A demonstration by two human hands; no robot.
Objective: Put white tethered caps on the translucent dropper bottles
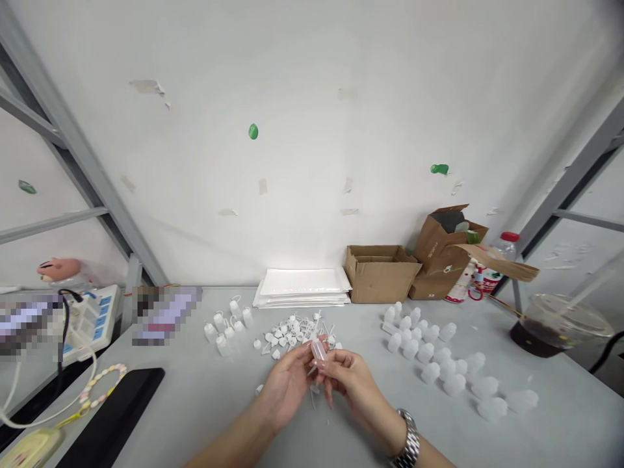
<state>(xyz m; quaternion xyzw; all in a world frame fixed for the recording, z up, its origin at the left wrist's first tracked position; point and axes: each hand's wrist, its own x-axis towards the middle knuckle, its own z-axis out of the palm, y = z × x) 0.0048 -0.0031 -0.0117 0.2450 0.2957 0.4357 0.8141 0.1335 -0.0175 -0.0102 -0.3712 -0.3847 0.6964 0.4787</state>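
Observation:
Near the middle of the desk, a small translucent bottle (318, 350) is held between both hands. My left hand (288, 382) curls around its left side, with the fingertips near its top. The thumb and fingers of my right hand (351, 378) pinch it from the right. Just behind the hands lies a pile of small white caps with loops (292, 331). To the left stand several capped bottles (222, 343) with loops on top. Several frosted bottles without loops (426, 352) are spread out on the right.
Behind are a stack of white sheets (302, 289), a cardboard box (383, 283) and a paper bag (436, 260). A drink cup (546, 331) stands far right. On the left are a black bar-shaped object (114, 416), a beaded strap (86, 390) and a power strip (100, 325).

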